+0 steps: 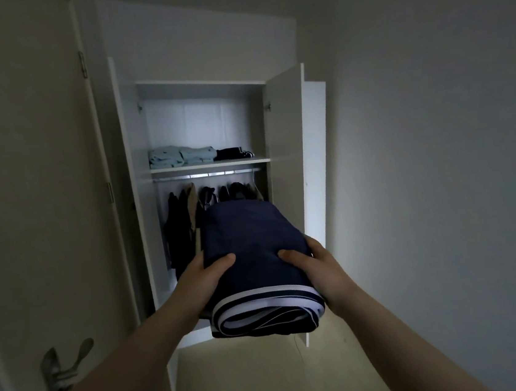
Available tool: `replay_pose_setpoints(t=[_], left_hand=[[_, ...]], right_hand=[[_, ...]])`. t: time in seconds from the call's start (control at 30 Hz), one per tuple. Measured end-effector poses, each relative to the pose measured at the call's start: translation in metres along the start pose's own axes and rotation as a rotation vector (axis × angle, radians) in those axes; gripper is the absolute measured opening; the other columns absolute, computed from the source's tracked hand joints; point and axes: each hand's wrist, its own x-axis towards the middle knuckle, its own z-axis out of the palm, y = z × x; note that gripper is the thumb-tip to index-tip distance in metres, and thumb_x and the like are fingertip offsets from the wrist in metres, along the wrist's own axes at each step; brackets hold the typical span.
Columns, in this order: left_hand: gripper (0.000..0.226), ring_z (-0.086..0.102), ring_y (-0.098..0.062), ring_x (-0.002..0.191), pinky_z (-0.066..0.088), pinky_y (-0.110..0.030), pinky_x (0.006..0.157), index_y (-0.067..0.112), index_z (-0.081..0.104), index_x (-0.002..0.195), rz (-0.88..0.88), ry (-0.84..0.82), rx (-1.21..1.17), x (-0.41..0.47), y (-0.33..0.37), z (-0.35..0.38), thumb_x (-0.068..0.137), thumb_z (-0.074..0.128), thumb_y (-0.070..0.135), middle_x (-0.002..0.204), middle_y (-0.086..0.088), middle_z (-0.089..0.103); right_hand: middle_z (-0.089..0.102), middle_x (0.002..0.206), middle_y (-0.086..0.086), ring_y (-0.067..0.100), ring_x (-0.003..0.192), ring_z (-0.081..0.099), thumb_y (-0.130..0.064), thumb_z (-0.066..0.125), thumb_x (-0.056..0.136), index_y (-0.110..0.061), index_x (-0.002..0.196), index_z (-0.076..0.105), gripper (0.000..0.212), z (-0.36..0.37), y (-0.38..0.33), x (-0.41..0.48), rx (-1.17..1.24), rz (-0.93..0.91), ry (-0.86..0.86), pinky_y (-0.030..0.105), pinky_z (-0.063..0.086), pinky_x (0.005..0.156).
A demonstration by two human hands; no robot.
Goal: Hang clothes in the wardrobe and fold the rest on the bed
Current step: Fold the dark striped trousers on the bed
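1. The left hand point(202, 270) grasps the left side of a folded navy garment point(254, 260), thumb lying on top.
2. The right hand point(315, 262) grasps its right side the same way.
3. The garment is held in the air between both hands, its white-striped edge nearest the person.
4. Beyond the hands stands the open wardrobe point(285, 134).
5. Above the hands, its shelf point(210, 166) carries folded clothes point(181, 155); dark hanging clothes point(182, 223) show just past the garment.
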Motion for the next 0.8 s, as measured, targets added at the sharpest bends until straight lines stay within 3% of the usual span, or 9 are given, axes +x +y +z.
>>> replay_pose_setpoints(t=[0.17,0.3,0.37,0.5,0.67,0.8], left_hand=[[0.034,0.065,-0.022,0.103,0.051,-0.043,0.094,0.026,0.059,0.121,-0.004,-0.014,-0.025,0.120,-0.002,-0.050,0.088,0.065,0.030,0.113,0.000,0.069],[0.031,0.071,-0.023,0.093,0.055,-0.033,0.074,0.023,0.065,0.111,-0.144,-0.073,-0.190,0.206,-0.007,-0.070,0.083,0.069,0.036,0.103,-0.002,0.074],[0.034,0.068,-0.024,0.100,0.053,-0.034,0.079,0.023,0.067,0.108,-0.199,-0.102,-0.249,0.249,-0.014,-0.076,0.082,0.068,0.044,0.106,-0.002,0.073],[0.039,0.066,-0.021,0.100,0.051,-0.031,0.075,0.026,0.063,0.109,-0.131,0.008,-0.220,0.334,-0.030,-0.082,0.080,0.068,0.052,0.105,0.001,0.071],[0.037,0.065,-0.019,0.096,0.052,-0.030,0.072,0.024,0.059,0.121,0.006,0.161,-0.175,0.444,-0.037,-0.086,0.088,0.063,0.041,0.103,0.003,0.067],[0.022,0.066,-0.017,0.090,0.051,-0.029,0.069,0.028,0.061,0.109,0.062,0.219,-0.152,0.538,-0.040,-0.091,0.089,0.062,0.037,0.098,0.005,0.067]], right_hand=[[0.069,0.101,-0.014,0.004,0.086,0.069,-0.019,0.067,0.088,-0.039,0.104,0.057,0.028,0.035,0.008,0.112,-0.033,-0.012,0.011,0.014,0.053,0.066],[0.068,0.110,-0.010,0.010,0.095,0.068,-0.023,0.069,0.086,-0.031,0.123,0.057,0.040,0.040,0.019,0.192,-0.069,-0.017,0.020,0.021,0.053,0.075],[0.067,0.114,-0.009,0.011,0.098,0.067,-0.025,0.070,0.084,-0.032,0.126,0.055,0.045,0.041,0.026,0.231,-0.096,-0.021,0.001,0.023,0.053,0.080],[0.067,0.118,-0.006,0.013,0.100,0.067,-0.025,0.072,0.083,-0.031,0.128,0.054,0.049,0.040,0.051,0.316,-0.076,-0.030,-0.030,0.029,0.055,0.086],[0.067,0.120,0.001,0.020,0.103,0.067,-0.022,0.074,0.082,-0.024,0.128,0.056,0.050,0.037,0.078,0.436,-0.015,-0.011,-0.089,0.039,0.053,0.095],[0.068,0.119,0.000,0.019,0.105,0.067,-0.032,0.080,0.071,-0.025,0.128,0.057,0.062,0.034,0.095,0.540,-0.006,-0.020,-0.113,0.040,0.052,0.097]])
